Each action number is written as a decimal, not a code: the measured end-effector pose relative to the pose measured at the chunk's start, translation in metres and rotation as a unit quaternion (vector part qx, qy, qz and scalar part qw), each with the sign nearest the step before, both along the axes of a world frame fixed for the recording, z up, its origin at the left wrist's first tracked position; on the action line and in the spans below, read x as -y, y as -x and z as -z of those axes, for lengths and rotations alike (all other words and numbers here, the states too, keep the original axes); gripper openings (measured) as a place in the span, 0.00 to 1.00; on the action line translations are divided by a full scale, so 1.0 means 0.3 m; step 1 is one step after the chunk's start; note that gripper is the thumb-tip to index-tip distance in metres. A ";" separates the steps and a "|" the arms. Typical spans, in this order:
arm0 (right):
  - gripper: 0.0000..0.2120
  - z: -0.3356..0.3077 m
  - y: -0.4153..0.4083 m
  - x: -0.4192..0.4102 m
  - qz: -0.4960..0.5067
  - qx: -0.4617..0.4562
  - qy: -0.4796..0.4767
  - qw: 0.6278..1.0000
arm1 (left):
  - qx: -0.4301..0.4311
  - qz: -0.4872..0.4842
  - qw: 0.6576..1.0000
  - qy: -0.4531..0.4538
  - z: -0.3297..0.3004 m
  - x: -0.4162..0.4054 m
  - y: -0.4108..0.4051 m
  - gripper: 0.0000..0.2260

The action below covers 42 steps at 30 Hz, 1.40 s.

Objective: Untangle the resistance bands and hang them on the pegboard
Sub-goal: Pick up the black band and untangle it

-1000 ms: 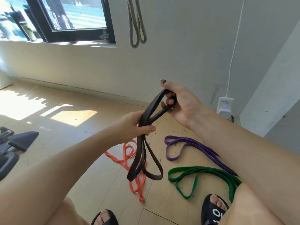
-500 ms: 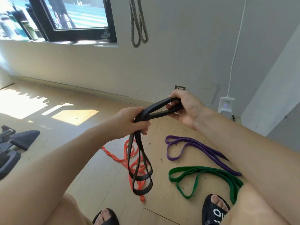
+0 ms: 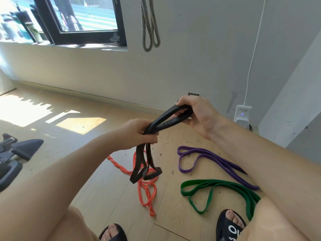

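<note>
Orange band (image 3: 145,192), purple band (image 3: 208,159) on floor (image 3: 86,171)

Five stretchy rubber loop bands in all: one black (image 3: 152,152), one orange (image 3: 145,193), one purple (image 3: 215,160), one green (image 3: 218,184), one grey (image 3: 150,25).

Both bare forearms reach forward, hands raised in front.
The left hand (image 3: 139,134) and the right hand (image 3: 198,115) each curl around a flat black rubber band (image 3: 166,119).

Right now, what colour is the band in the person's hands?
Black. The band shows best in the head view, gripped by both hands.
</note>
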State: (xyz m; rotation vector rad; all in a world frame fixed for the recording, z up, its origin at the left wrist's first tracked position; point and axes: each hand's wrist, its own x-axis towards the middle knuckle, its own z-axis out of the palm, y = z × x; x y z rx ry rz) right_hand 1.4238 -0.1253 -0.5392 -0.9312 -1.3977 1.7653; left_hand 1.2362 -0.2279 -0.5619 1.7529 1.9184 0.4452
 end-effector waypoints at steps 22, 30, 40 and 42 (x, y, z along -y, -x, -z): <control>0.11 0.074 -0.025 -0.051 0.071 0.108 -0.010 0.991 | 0.069 0.023 0.997 -0.025 -0.015 -0.013 -0.007 0.04; 0.07 0.083 -0.032 -0.047 0.000 0.246 -0.136 0.960 | 0.036 0.020 0.999 -0.024 -0.005 -0.010 0.006 0.04; 0.22 0.098 0.088 0.088 -0.187 0.288 -0.287 0.894 | 0.001 0.049 0.998 -0.033 -0.038 -0.002 -0.053 0.06; 0.25 0.104 0.082 0.084 -0.188 0.310 -0.283 0.888 | 0.019 0.059 0.998 -0.024 -0.040 0.003 -0.054 0.06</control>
